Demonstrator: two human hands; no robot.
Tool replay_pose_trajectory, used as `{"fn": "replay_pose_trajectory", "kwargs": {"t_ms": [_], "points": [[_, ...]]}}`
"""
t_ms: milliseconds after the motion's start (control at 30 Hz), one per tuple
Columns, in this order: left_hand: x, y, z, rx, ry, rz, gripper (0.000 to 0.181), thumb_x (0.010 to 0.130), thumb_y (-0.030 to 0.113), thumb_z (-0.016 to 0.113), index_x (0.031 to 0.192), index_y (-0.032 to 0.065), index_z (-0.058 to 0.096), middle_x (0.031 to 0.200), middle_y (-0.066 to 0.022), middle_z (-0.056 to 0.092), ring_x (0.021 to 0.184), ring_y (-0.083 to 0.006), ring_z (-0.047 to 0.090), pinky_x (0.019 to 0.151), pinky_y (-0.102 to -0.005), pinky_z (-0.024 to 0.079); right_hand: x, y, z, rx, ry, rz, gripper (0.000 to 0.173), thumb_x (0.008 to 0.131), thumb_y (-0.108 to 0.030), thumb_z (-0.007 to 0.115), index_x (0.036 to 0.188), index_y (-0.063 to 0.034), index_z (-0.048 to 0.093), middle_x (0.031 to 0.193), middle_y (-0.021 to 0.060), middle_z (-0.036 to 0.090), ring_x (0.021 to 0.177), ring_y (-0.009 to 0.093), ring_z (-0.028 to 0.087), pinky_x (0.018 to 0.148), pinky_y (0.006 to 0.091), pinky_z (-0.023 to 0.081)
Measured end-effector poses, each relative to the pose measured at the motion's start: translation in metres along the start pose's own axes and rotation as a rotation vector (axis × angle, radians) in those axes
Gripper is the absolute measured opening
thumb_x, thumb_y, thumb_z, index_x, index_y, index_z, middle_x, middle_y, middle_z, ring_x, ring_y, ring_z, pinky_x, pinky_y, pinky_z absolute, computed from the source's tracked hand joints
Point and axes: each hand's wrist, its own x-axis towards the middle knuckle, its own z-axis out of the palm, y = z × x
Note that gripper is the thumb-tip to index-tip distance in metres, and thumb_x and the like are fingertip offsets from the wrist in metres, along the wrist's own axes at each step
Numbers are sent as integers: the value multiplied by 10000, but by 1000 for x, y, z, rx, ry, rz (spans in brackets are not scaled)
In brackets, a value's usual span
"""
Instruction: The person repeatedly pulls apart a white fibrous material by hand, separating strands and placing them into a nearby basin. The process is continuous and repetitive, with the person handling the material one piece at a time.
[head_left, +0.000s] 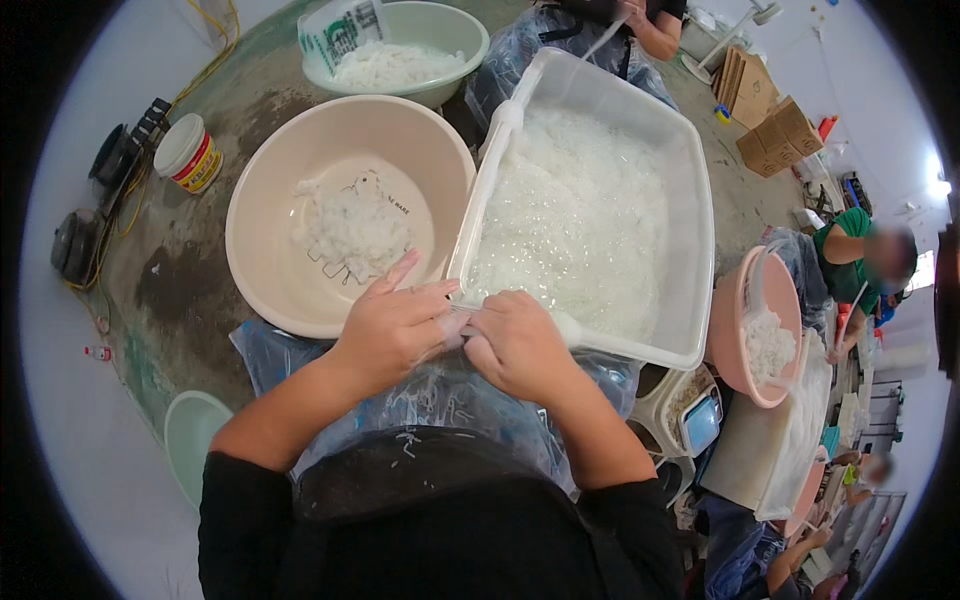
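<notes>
My left hand (409, 311) is above the near right rim of a beige plastic basin (259, 225), its index finger extended and the other fingers at a thin whitish strand. My right hand (517, 337) is closed around the same strand (463, 307) at the near left corner of a white plastic tub (694, 225). What the strand is, I cannot tell. White wet shreds (352, 229) lie in the beige basin. The tub holds cloudy liquid full of translucent white shreds (577, 217). A white casing-like roll (566, 328) hangs over its near rim.
A pale green basin (469, 56) with white pieces stands beyond. A lidded bucket (191, 154) is at the left. A co-worker (652, 22) sits opposite; another (851, 240) is at the right near a pink basin (724, 322). Cardboard boxes (780, 139) lie further off.
</notes>
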Motion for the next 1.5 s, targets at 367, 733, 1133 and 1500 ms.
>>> {"fn": "replay_pose_trajectory", "kwargs": {"t_ms": [367,733,1133,1500], "points": [[-3,17,-14,-1508,287,-459,209,1087,245,386,1099,47,455,1354,-317,540,1226,-327,596,984,-354,471,-6,20,4,-105,46,189,268,751,-258,697,881,-61,570,890,124,567,761,318,559,699,354,480],[-9,-4,-29,-1256,-18,-804,208,1028,283,487,1107,96,531,1073,-231,620,776,-201,503,679,-330,380,-7,12,1,914,187,152,177,808,-160,486,739,-1,518,669,146,492,626,304,502,593,373,415],[-4,8,0,-754,293,-330,303,965,281,626,1173,84,724,1298,-155,631,1247,-321,575,1153,-516,270,5,-4,30,1358,281,-146,152,743,-161,611,811,-25,602,1167,122,502,1190,268,467,1024,421,367],[-12,-7,-6,-1006,135,-398,239,900,206,693,1102,87,737,1109,-62,725,1182,-247,641,1189,-554,195,9,-3,35,438,218,-177,175,833,-71,594,997,-23,630,896,172,575,854,382,545,778,454,434]]}}
